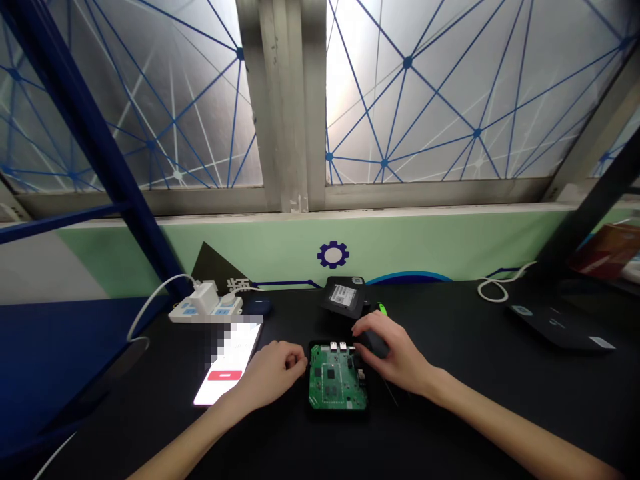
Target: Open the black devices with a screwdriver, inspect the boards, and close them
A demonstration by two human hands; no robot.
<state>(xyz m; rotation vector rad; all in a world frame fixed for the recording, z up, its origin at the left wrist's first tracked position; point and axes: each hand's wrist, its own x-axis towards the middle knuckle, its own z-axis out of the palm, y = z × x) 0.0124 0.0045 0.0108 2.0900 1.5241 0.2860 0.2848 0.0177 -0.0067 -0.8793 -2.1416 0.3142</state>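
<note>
Green circuit board (336,380) front and centre, left hand (273,375) half-curled with an empty grip beside it, right hand (395,353) with its grip shut on a dark object (375,345), white label (345,295) unreadable!

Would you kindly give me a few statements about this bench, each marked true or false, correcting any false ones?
The green circuit board sits in an open black case: true.
The left hand grips the smartphone: false, it is at the board's left edge, beside the smartphone.
The smartphone lies face down: false, its lit screen faces up.
The right hand is over the board's far right corner: true.
The power strip has nothing plugged in: false, a white plug sits in it.
</note>
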